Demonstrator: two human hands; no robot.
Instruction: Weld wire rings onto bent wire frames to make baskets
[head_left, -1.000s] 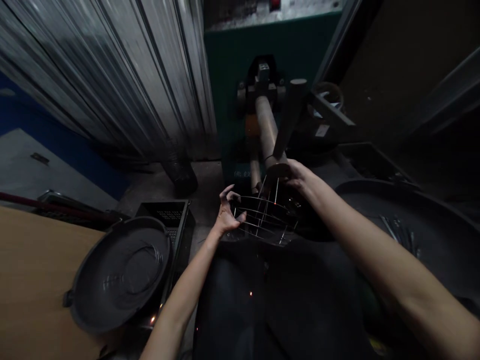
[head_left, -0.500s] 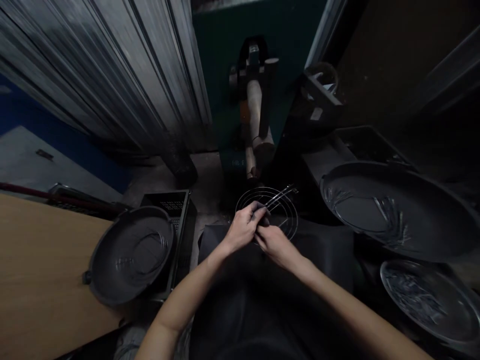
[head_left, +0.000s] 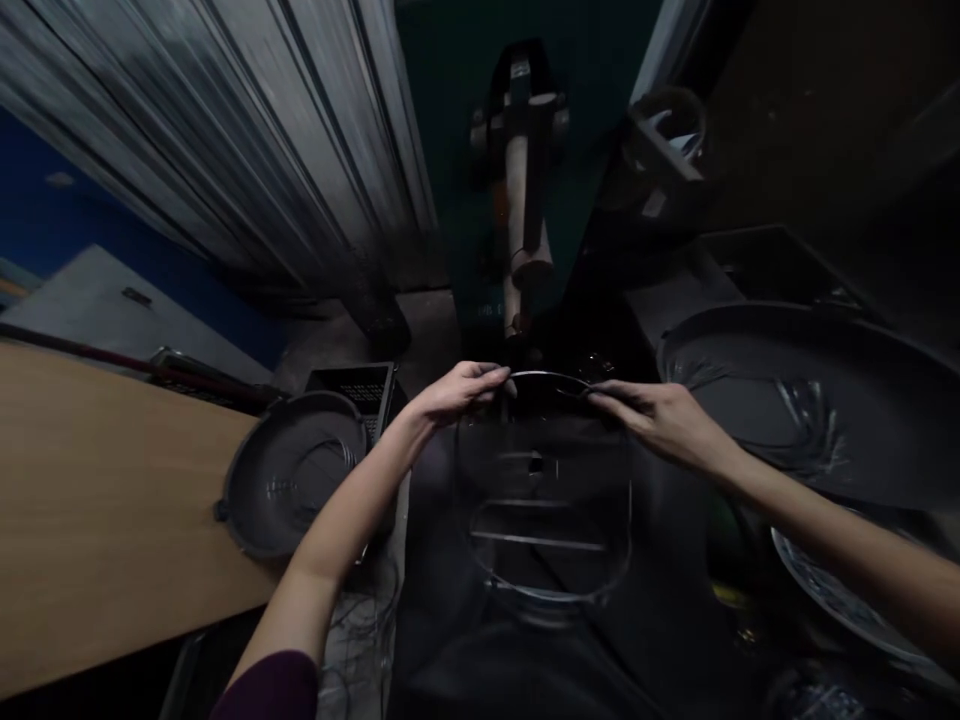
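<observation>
The left hand (head_left: 474, 385) and the right hand (head_left: 649, 408) are well apart, each closed in a pinch, thumb against fingers, on the far edge of a round wire rack (head_left: 551, 375). The rack is in front of the person, above a dark cloth (head_left: 435, 620) covering the lap; its rim curves toward the body and its cross wires are blurred. Whether its near edge touches the cloth cannot be told.

Beyond the hands, a green machine (head_left: 457, 180) carries a thick metal rod (head_left: 516, 185) pointing toward the person, its end apart from the rack. On the person's left, a dark pan (head_left: 251, 500) with thin wires inside is beside a wooden table (head_left: 112, 520). On the right, a larger dark pan (head_left: 870, 350) contains more wire pieces.
</observation>
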